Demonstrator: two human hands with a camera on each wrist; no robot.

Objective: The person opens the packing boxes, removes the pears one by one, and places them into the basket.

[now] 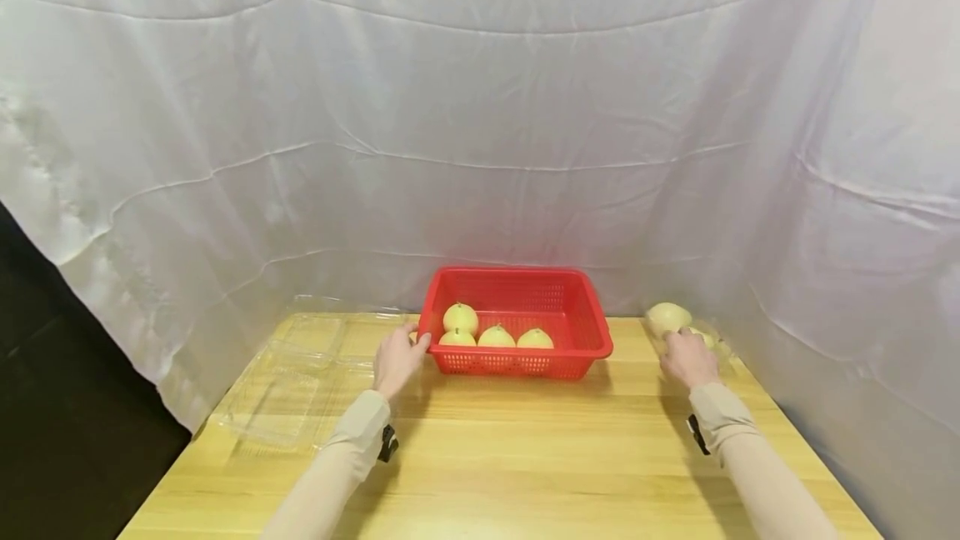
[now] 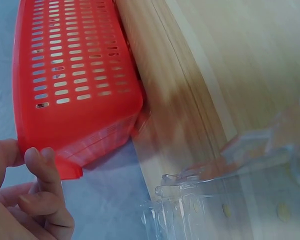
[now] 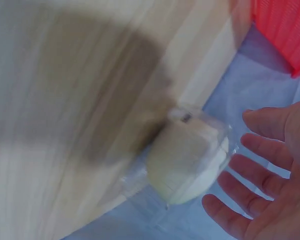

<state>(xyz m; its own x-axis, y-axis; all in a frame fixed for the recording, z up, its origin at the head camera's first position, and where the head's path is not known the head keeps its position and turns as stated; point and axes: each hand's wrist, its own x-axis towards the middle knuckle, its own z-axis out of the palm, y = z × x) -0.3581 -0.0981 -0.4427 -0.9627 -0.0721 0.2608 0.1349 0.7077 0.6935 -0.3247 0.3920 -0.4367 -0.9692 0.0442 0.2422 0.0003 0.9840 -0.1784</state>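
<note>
A red plastic basket [image 1: 517, 363] with slotted walls holds several pale yellow round fruits [image 1: 461, 319], some with short stems, like pears. My left hand [image 1: 399, 359] pinches the basket's left rim between thumb and fingers, as the left wrist view [image 2: 42, 192] also shows. At the far right, a clear plastic box [image 3: 140, 182] contains pale yellow fruit [image 3: 182, 162]; the head view shows one large fruit [image 1: 667, 319] and part of another. My right hand [image 1: 688, 357] is beside this box, its fingers spread and loosely bent in the right wrist view, gripping nothing.
Several clear plastic boxes [image 1: 281, 398] with lids stand on the left part of the wooden table [image 1: 525, 457]. Pale grey cloth [image 1: 510, 107] hangs behind the table and along its sides. Dark bands are on both wrists.
</note>
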